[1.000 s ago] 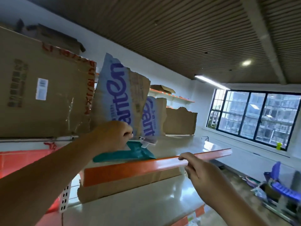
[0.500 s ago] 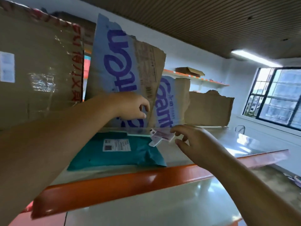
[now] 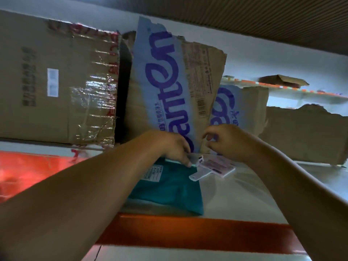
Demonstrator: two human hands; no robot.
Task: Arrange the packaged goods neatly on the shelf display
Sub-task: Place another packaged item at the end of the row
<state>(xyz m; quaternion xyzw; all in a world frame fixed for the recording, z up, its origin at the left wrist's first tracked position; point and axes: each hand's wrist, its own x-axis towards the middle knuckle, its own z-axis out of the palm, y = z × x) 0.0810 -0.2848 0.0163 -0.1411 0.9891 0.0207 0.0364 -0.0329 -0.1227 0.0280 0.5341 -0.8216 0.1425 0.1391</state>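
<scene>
On the top shelf [image 3: 235,200], behind its orange front lip [image 3: 188,232], I count four packaged goods. One teal package [image 3: 173,189] lies flat with a white label [image 3: 152,173] facing up. One small white box [image 3: 196,159] sits at its far right corner. One flat pink pack [image 3: 218,166] lies just right of that box. One white flat strip [image 3: 199,175] pokes out from under the pink pack and overlaps the teal package's edge.

Behind them I count four pieces of cardboard standing along the wall. One is a taped carton [image 3: 47,81] at the left. Two are torn sheets with blue lettering, the larger sheet [image 3: 165,81] leaning in front of the smaller sheet [image 3: 226,104]. One is a plain torn sheet [image 3: 305,132] at the right.

Both hands are up over the goods and near each other, not touching. My feed shows the left hand [image 3: 173,147] with fingers curled downward, the tips resting on the far edge of the teal package, right beside the small white box. Whether it pinches that edge or only presses it, I cannot tell. The right hand [image 3: 233,142] hangs just above the pink pack, fingers curled in with thumb and forefinger close together. The picture is too blurred for me to say if anything sits between them.
</scene>
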